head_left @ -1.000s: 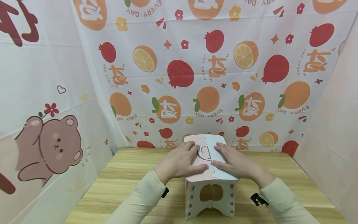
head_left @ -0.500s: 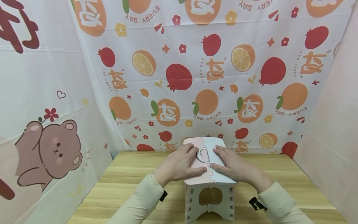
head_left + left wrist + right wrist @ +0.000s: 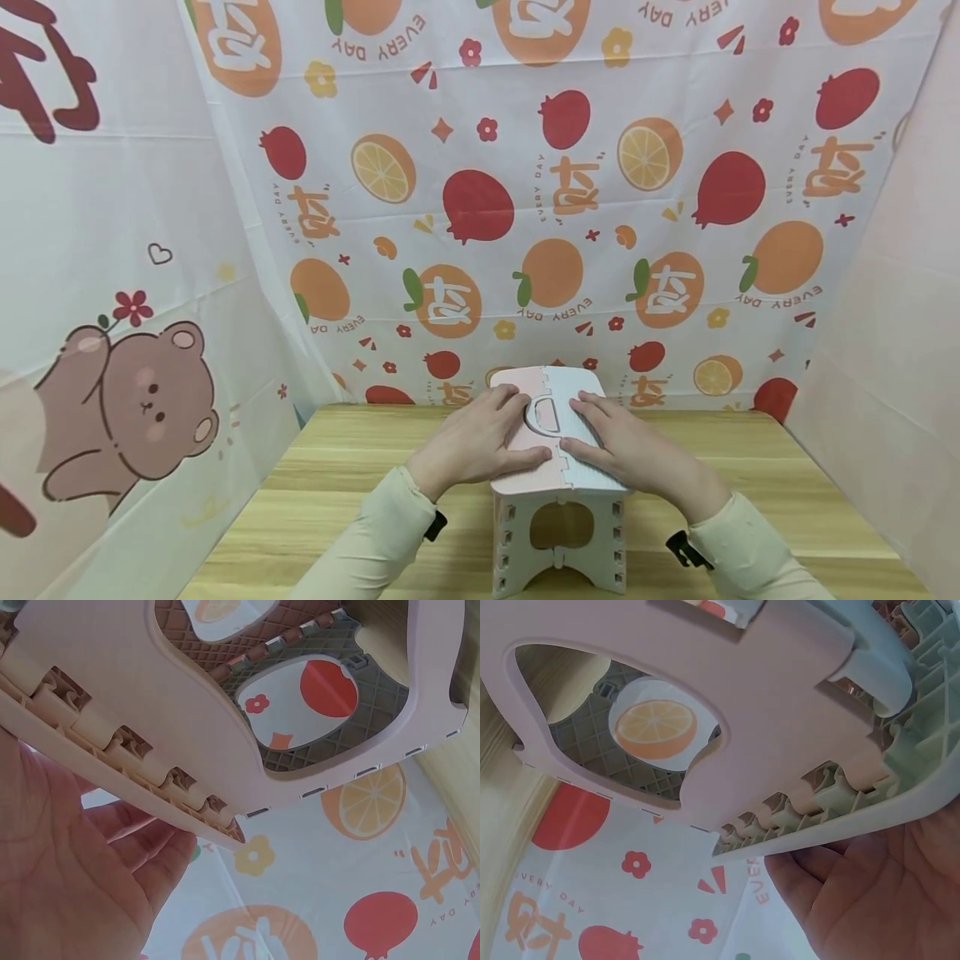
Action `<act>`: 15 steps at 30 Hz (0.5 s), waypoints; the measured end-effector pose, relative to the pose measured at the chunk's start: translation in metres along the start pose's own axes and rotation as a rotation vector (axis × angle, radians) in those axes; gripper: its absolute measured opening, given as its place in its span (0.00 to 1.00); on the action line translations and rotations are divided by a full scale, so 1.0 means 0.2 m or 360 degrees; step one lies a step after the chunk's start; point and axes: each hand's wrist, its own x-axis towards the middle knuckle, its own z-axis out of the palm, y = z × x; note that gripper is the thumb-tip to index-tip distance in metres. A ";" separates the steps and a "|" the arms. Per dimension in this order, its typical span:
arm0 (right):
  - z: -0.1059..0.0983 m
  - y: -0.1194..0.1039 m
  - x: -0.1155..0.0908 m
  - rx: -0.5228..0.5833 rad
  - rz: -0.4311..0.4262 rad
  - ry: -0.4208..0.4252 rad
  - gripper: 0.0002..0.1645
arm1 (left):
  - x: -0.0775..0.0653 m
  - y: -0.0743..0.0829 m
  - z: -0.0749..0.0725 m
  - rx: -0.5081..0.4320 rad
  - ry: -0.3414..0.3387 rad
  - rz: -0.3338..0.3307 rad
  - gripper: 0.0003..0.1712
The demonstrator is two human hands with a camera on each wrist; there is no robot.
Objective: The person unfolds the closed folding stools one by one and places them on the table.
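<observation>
A folding step stool (image 3: pixel 558 471) stands unfolded on the table, its top half pink and half pale blue, with an oval handle opening in the middle. My left hand (image 3: pixel 480 437) rests flat on the pink half, thumb toward the centre seam. On the pale blue half lies my right hand (image 3: pixel 633 442), fingers extended. From below, the left wrist view shows the left hand (image 3: pixel 97 847) against the edge of the stool top (image 3: pixel 112 772). Likewise the right hand (image 3: pixel 877 892) touches the top's rim in the right wrist view, near the hinge joints and a pink side panel (image 3: pixel 780 712).
The stool stands on a wood-grain table (image 3: pixel 360 492). Behind it hangs a white curtain (image 3: pixel 420 225) printed with fruit, and another curtain (image 3: pixel 135 400) with a bear hangs at the left. Dark straps (image 3: pixel 686 550) sit at both wrists.
The head view has tilted up slightly, so the stool and hands sit a little lower in it. Both hands stay in the same places on the stool top.
</observation>
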 end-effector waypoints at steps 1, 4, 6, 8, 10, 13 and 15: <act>0.00 0.00 0.00 -0.0005 -0.0004 0.0006 0.48 | 0.00 0.00 0.00 0.0001 0.0003 0.0001 0.46; 0.01 0.00 0.00 -0.0021 -0.0016 0.0024 0.48 | 0.00 0.00 0.00 -0.0003 0.0010 0.0002 0.46; 0.01 0.01 0.00 -0.0038 -0.0019 0.0035 0.47 | 0.00 0.00 0.00 -0.0010 0.0013 0.0003 0.46; 0.01 0.01 0.00 -0.0046 -0.0017 0.0038 0.47 | 0.00 0.00 0.00 -0.0019 0.0011 -0.0003 0.45; 0.02 0.02 0.00 -0.0055 -0.0018 0.0041 0.47 | 0.00 0.00 0.00 -0.0028 0.0007 -0.0007 0.45; 0.02 0.03 0.01 -0.0062 -0.0026 0.0046 0.47 | 0.01 0.00 0.00 -0.0035 0.0000 -0.0009 0.45; 0.02 0.03 0.01 -0.0066 -0.0031 0.0048 0.47 | 0.01 0.00 0.00 -0.0039 -0.0002 -0.0001 0.45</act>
